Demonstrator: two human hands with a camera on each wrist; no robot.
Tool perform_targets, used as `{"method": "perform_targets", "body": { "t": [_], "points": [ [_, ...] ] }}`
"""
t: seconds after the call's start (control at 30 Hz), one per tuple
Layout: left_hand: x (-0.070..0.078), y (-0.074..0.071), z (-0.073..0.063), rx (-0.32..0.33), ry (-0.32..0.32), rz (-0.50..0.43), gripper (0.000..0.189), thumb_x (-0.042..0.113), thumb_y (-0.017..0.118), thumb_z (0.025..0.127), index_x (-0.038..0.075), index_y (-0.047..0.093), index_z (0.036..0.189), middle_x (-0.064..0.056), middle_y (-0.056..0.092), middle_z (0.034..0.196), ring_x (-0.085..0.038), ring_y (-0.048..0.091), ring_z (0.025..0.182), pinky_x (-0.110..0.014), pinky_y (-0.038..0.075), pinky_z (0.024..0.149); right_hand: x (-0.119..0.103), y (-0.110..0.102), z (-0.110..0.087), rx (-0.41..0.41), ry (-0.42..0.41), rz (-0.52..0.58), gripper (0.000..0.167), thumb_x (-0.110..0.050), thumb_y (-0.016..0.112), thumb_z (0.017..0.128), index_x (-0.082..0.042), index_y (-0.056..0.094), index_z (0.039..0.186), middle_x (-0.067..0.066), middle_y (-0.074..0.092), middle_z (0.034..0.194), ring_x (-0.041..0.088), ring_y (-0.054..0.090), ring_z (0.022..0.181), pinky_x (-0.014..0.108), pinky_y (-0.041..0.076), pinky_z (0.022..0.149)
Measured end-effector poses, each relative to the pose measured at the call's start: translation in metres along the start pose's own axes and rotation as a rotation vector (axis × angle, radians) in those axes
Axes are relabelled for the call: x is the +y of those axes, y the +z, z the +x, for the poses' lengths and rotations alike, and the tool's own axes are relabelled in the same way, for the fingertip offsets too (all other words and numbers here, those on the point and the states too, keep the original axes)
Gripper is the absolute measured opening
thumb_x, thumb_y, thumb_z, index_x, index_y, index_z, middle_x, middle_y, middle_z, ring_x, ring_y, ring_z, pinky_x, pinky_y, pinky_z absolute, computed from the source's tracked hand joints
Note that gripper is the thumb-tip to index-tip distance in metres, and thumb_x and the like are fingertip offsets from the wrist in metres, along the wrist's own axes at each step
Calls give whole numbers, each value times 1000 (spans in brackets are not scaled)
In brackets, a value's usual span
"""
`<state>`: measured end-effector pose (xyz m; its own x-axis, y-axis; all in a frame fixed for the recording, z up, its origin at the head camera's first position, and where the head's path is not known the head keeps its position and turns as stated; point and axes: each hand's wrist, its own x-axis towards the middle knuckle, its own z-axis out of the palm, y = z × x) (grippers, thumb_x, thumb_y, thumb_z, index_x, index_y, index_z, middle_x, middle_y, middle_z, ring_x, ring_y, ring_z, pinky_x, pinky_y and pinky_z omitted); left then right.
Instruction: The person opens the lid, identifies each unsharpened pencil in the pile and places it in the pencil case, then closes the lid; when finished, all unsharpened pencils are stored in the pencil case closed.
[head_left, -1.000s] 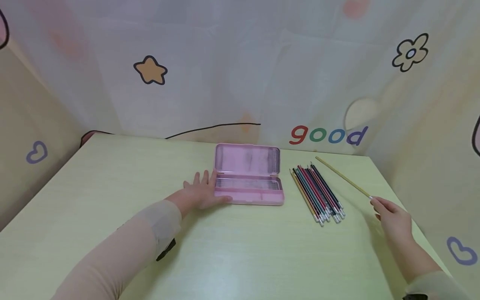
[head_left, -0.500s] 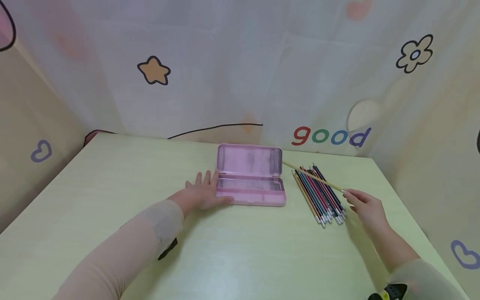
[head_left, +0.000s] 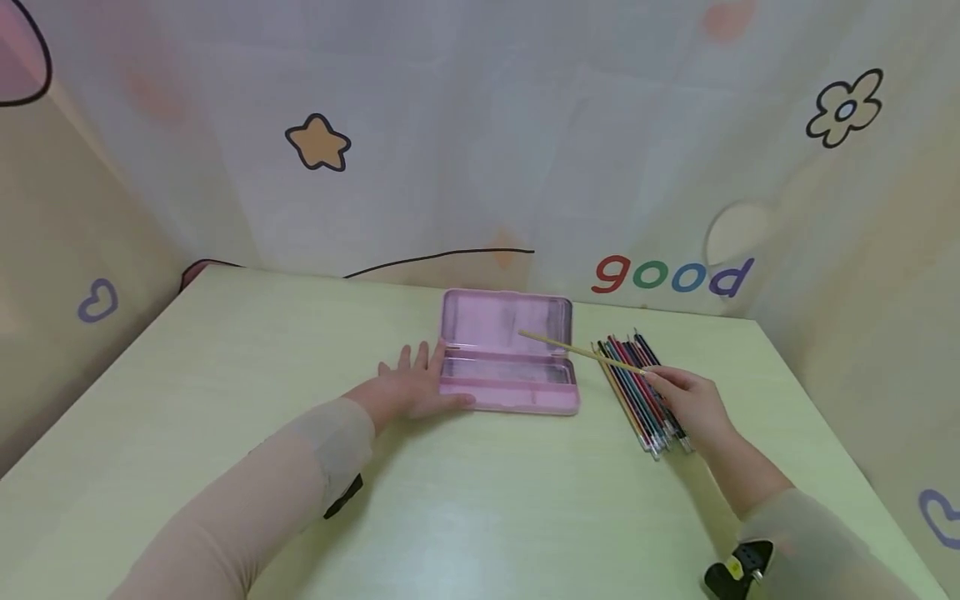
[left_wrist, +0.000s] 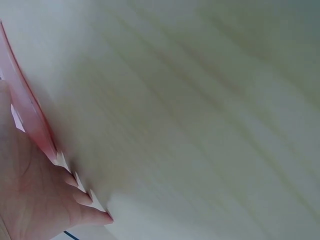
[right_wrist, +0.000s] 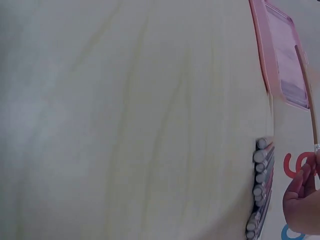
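Head: left hand touches open pink case.

The left hand covers part of the case's left edge in the head view. The right hand hides some of the pencils; the held pencil crosses others, leaving their number unclear. Each wrist view cuts off its hand and the case.

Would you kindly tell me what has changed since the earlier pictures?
The right hand has moved left with the yellow pencil, whose far end now overlaps the pink case in the head view. Nothing was taken or let go. The left hand still touches the case; the other pencils stay put.
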<state>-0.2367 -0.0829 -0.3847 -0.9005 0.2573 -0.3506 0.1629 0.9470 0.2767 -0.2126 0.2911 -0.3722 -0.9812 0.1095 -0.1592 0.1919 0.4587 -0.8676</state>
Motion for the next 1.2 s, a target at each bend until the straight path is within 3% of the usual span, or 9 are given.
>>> {"method": "perform_targets", "body": {
  "t": [0.17, 0.4, 0.57, 0.87, 1.0, 1.1, 1.2],
  "points": [
    [3, -1, -1, -2, 11, -6, 104, 76, 37, 81, 12, -9, 149, -19, -1, 154, -42, -4, 139, -67, 7, 102, -8, 12, 2, -22, -30, -30, 55, -44, 55, 92, -4, 54, 129, 14, 48, 129, 23, 46, 103, 24, 44, 82],
    [5, 2, 0, 9, 28, 14, 105, 77, 35, 80, 12, -8, 149, -18, 0, 154, -42, -2, 139, -67, 9, 101, -16, 22, 8, -44, -127, -104, 50, -39, 54, 94, 0, 57, 125, 18, 54, 127, 25, 49, 109, 33, 45, 90],
    [6, 1, 0, 7, 29, 10, 105, 77, 36, 80, 12, -9, 149, -19, 0, 154, -42, -2, 138, -68, 8, 101, -19, 27, 12, -65, -128, -130, 46, -34, 54, 95, 0, 57, 125, 17, 58, 121, 24, 51, 104, 28, 47, 84],
    [3, -2, -3, 3, -15, 8, 105, 77, 37, 80, 14, -10, 149, -18, -1, 155, -41, -3, 139, -67, 7, 102, -27, 43, 21, -76, -125, -144, 41, -33, 58, 93, -3, 61, 121, 15, 61, 108, 18, 48, 79, 23, 43, 63],
    [3, -2, -4, -1, -13, -2, 105, 76, 37, 80, 13, -10, 149, -18, -1, 155, -41, -4, 139, -67, 7, 102, -29, 48, 24, -84, -133, -127, 40, -30, 58, 93, -2, 61, 121, 15, 60, 115, 18, 52, 88, 23, 46, 69],
    [3, -1, -4, -4, -11, -2, 104, 76, 37, 81, 13, -10, 149, -18, -1, 154, -41, -4, 139, -67, 6, 102, -30, 53, 25, -99, -149, -112, 37, -27, 57, 94, 0, 61, 120, 16, 59, 122, 22, 53, 105, 30, 47, 84],
    [4, 0, -5, -4, -10, 5, 104, 76, 37, 81, 13, -9, 149, -18, -1, 154, -41, -4, 139, -67, 7, 102, -30, 57, 27, -100, -162, -94, 35, -23, 58, 94, 1, 62, 118, 17, 59, 120, 26, 53, 109, 37, 47, 88]
  ]
}}
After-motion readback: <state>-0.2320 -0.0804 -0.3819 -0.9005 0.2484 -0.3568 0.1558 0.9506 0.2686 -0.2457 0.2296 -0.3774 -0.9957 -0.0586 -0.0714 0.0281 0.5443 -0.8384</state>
